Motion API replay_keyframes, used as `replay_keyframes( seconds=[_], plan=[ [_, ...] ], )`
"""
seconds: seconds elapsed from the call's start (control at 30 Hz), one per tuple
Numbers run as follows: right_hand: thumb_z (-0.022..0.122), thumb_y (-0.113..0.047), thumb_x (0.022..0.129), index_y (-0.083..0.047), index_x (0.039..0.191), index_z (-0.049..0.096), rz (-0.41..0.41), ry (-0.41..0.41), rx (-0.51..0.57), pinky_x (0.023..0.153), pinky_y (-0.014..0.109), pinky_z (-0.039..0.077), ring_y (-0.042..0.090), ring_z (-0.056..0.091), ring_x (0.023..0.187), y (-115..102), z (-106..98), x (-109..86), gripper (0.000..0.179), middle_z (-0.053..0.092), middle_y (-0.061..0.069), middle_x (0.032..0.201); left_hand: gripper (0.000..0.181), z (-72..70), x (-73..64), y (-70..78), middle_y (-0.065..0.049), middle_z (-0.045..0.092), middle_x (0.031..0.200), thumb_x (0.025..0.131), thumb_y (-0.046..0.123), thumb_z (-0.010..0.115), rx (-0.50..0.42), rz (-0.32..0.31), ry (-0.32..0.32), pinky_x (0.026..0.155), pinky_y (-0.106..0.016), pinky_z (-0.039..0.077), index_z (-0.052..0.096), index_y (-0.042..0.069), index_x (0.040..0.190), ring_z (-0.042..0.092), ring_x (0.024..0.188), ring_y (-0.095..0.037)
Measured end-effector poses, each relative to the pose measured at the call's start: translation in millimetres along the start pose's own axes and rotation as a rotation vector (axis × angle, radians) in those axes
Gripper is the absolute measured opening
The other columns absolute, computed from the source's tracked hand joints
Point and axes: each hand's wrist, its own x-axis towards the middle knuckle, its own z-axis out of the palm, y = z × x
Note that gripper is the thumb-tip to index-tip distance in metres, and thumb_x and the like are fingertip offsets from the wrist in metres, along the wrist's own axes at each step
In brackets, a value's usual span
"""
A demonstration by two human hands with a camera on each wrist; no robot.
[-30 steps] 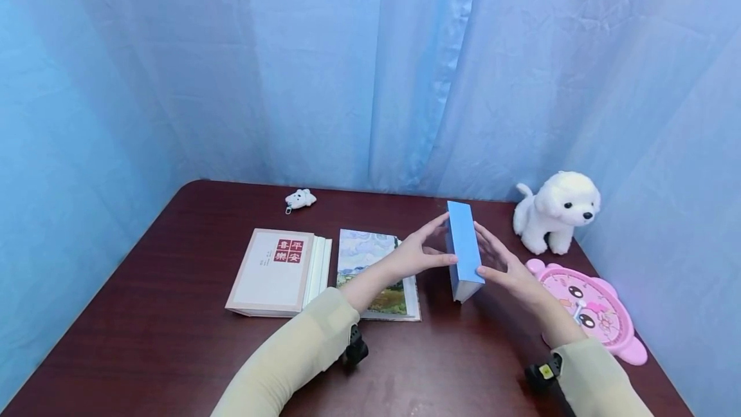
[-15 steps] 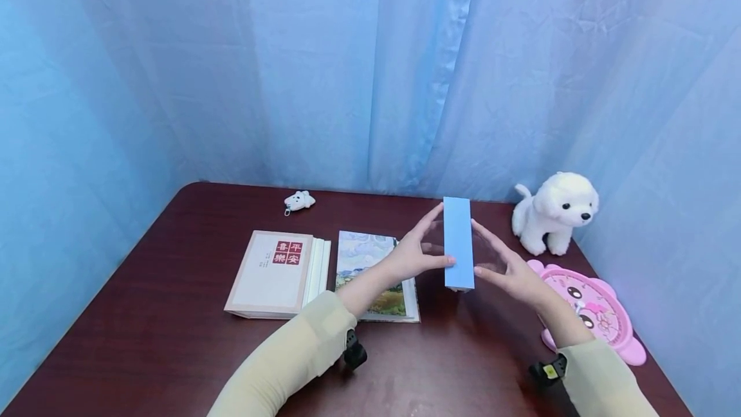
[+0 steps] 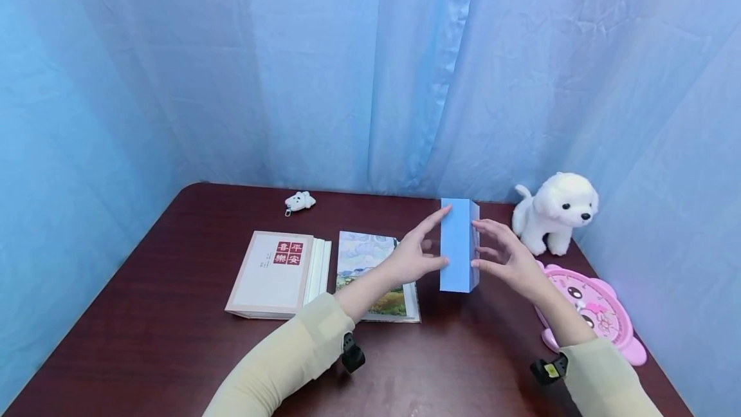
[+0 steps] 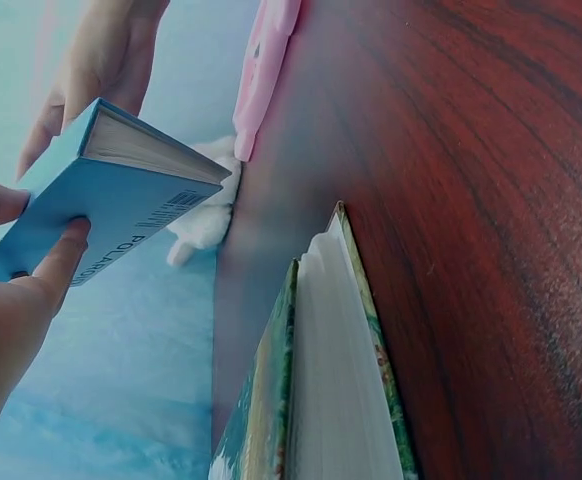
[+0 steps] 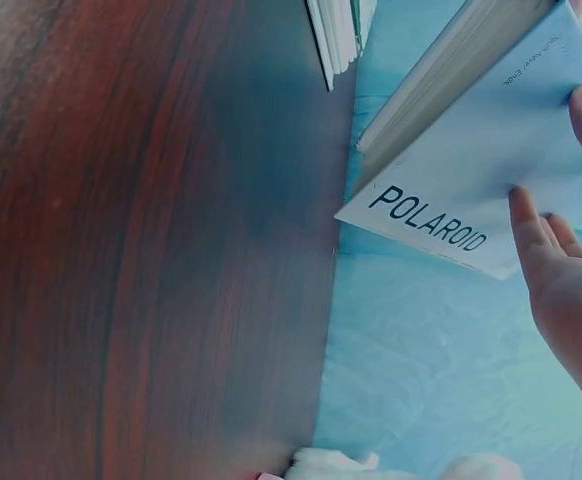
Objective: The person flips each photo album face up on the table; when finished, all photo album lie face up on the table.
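A thick blue book point(image 3: 455, 250) marked POLAROID is held between both hands, spine up, off the table. My left hand point(image 3: 408, 259) grips its left side, with thumb and a fingertip on the blue surface. On the opposite cover, the right hand point(image 3: 509, 261) has its thumb and bent fingers. The left wrist view shows the book's page edges and a barcode on one cover; the lettered cover faces the right wrist camera. Under the left forearm lies a book with a painted landscape cover point(image 3: 365, 253), partly hidden.
Left of the painted book lies a cream book point(image 3: 260, 275) with red character squares. A small white plush keychain point(image 3: 300, 201) is behind it. At the right are a white toy dog point(image 3: 558, 211) and a pink clock point(image 3: 602, 320), partly covered by the right forearm.
The blue book has turned and shifted slightly left; its spine slants less and its right cover now shows. Right fingers have bent more against that cover. Other items stay put.
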Motion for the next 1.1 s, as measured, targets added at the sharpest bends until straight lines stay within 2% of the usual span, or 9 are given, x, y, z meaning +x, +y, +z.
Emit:
replay_keyframes(
  seconds=[0.03, 0.23, 0.33, 0.43, 0.53, 0.67, 0.77, 0.87, 1.1],
  plan=[
    [0.071, 0.01, 0.077, 0.004, 0.14, 0.038, -0.004, 0.008, -0.016, 0.092, 0.027, 0.048, 0.038, 0.04, 0.122, 2.7, -0.3, 0.2, 0.071, 0.032, 0.024, 0.141, 0.088, 0.3, -0.6, 0.2, 0.008, 0.023, 0.153, 0.086, -0.006, 0.063, -0.001, 0.001, -0.002, 0.079, -0.028, 0.054, 0.023, 0.043, 0.147, 0.058, 0.113, -0.021],
    [0.07, 0.002, 0.082, -0.005, 0.139, 0.044, 0.024, 0.065, -0.151, 0.09, 0.013, 0.044, 0.012, 0.041, 0.125, 21.0, -4.6, 0.4, 0.064, 0.039, 0.016, 0.142, 0.09, 3.4, -2.0, -1.4, 0.003, 0.025, 0.152, 0.085, -0.009, 0.061, -0.017, -0.011, -0.009, 0.081, -0.027, 0.054, 0.022, 0.042, 0.148, 0.056, 0.117, -0.021],
    [0.071, -0.006, 0.084, -0.007, 0.14, 0.041, 0.101, 0.079, -0.155, 0.094, 0.03, 0.048, 0.026, 0.04, 0.129, 26.2, -6.9, -0.2, 0.064, 0.04, 0.015, 0.142, 0.09, 4.9, -1.9, -1.3, 0.001, 0.026, 0.151, 0.085, -0.01, 0.061, 0.013, 0.001, -0.013, 0.083, -0.026, 0.053, 0.021, 0.041, 0.148, 0.055, 0.118, -0.022],
    [0.072, -0.01, 0.084, -0.008, 0.144, 0.032, 0.184, 0.081, -0.12, 0.094, 0.051, 0.045, 0.043, 0.039, 0.127, 30.2, -8.4, -2.5, 0.072, 0.038, 0.02, 0.142, 0.089, 5.8, -2.7, 0.9, 0.001, 0.027, 0.151, 0.085, -0.01, 0.061, 0.055, 0.02, -0.024, 0.083, -0.025, 0.052, 0.022, 0.038, 0.149, 0.055, 0.117, -0.021],
    [0.071, -0.01, 0.085, -0.012, 0.148, 0.022, 0.242, 0.066, -0.027, 0.09, 0.044, 0.049, 0.046, 0.044, 0.123, 32.8, -8.5, -5.2, 0.08, 0.036, 0.026, 0.141, 0.088, 5.7, -3.7, 3.2, 0.0, 0.027, 0.151, 0.085, -0.009, 0.061, 0.084, 0.035, -0.042, 0.083, -0.025, 0.052, 0.022, 0.036, 0.15, 0.056, 0.116, -0.021],
    [0.067, -0.003, 0.086, -0.014, 0.15, 0.013, 0.252, 0.038, 0.11, 0.077, 0.026, 0.053, 0.029, 0.057, 0.111, 35.3, -8.0, -6.9, 0.085, 0.035, 0.033, 0.139, 0.088, 4.3, -4.2, 2.8, 0.0, 0.028, 0.151, 0.085, -0.01, 0.061, 0.074, 0.033, -0.057, 0.082, -0.025, 0.053, 0.022, 0.034, 0.15, 0.057, 0.115, -0.021],
    [0.066, 0.001, 0.086, -0.015, 0.15, 0.012, 0.241, 0.025, 0.159, 0.073, 0.026, 0.053, 0.011, 0.06, 0.1, 36.5, -8.4, -7.3, 0.085, 0.036, 0.036, 0.136, 0.088, 2.5, -3.8, -0.2, 0.0, 0.026, 0.151, 0.084, -0.01, 0.063, 0.05, 0.019, -0.059, 0.082, -0.026, 0.053, 0.022, 0.033, 0.15, 0.057, 0.114, -0.023],
    [0.067, -0.001, 0.086, -0.016, 0.15, 0.014, 0.239, 0.021, 0.144, 0.072, 0.028, 0.054, 0.005, 0.061, 0.095, 36.8, -9.7, -7.3, 0.085, 0.039, 0.035, 0.133, 0.09, -0.3, -3.2, -4.5, -0.002, 0.026, 0.151, 0.083, -0.011, 0.064, 0.042, 0.008, -0.058, 0.08, -0.027, 0.054, 0.023, 0.033, 0.15, 0.058, 0.113, -0.024],
    [0.068, -0.009, 0.087, -0.02, 0.151, 0.017, 0.25, -0.013, 0.023, 0.074, 0.026, 0.053, 0.042, 0.057, 0.107, 37.9, -14.3, -9.8, 0.083, 0.045, 0.029, 0.13, 0.097, -3.9, -3.0, -14.9, 0.003, 0.024, 0.153, 0.08, -0.01, 0.067, 0.083, -0.024, -0.032, 0.075, -0.026, 0.055, 0.021, 0.042, 0.148, 0.06, 0.106, -0.019]
  ],
)
